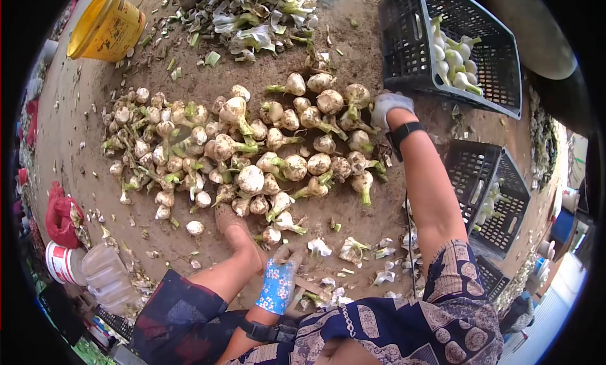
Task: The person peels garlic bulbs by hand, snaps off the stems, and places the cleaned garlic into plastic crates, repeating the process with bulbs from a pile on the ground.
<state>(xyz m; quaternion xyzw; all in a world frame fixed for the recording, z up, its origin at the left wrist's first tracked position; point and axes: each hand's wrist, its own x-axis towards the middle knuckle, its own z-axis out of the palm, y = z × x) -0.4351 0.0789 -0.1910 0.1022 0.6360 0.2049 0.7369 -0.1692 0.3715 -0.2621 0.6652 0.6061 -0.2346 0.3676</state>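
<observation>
My right hand (389,107), in a white glove, reaches out to the right end of a large spread of soil-covered garlic bulbs (251,179) on the ground. Its fingers touch or nearly touch a bulb (357,96) there; whether they hold it is unclear. Close to my body, my left hand (285,261) wears a glove with a blue flowered cuff. Its fingers point down towards the ground beside my foot, near a bulb (271,235), and what they may hold cannot be made out. Green-white stems are still on many bulbs.
A black crate (404,46) with cleaned white bulbs (456,59) stands at the upper right, another crate (470,175) below it. A yellow bucket (113,27) is at the upper left, with leaf trimmings (252,24) at top centre. A red bag (62,220) and white bucket (63,263) lie left.
</observation>
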